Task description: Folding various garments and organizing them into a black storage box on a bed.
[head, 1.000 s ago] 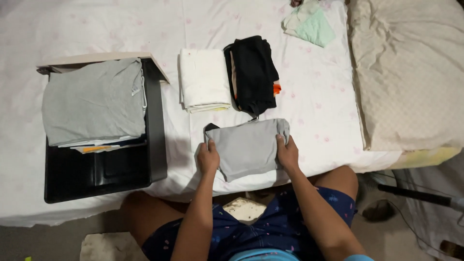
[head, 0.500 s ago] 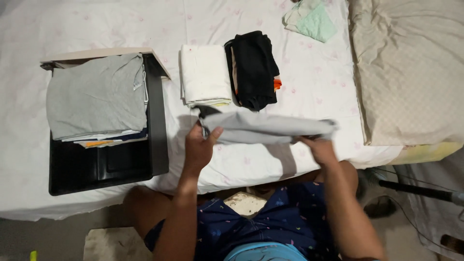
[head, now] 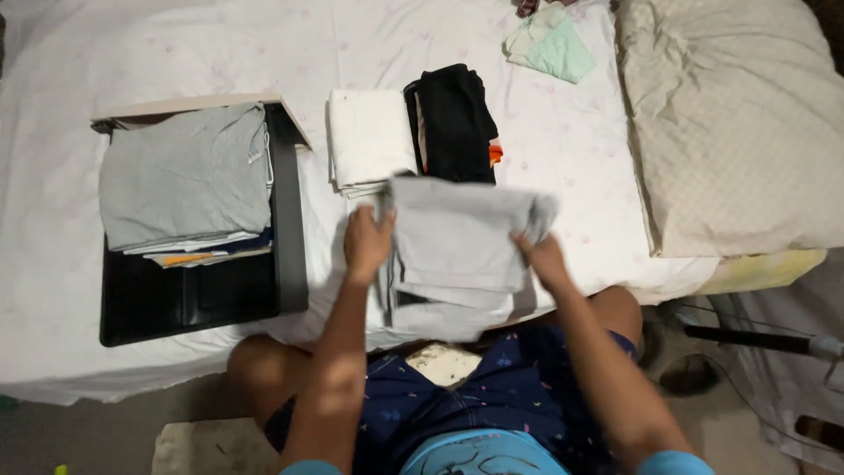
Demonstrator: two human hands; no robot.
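Lifted now: one grey garment [head: 457,237] (two hands).

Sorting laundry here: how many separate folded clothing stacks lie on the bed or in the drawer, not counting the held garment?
3: a grey-topped stack in the black drawer, a white stack beside it, and a black stack next to that. The held grey garment may hide more.

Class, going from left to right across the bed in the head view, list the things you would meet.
Black drawer with a grey folded shirt on its stack → white folded pile → black folded pile → mint-green cloth → beige pillow.
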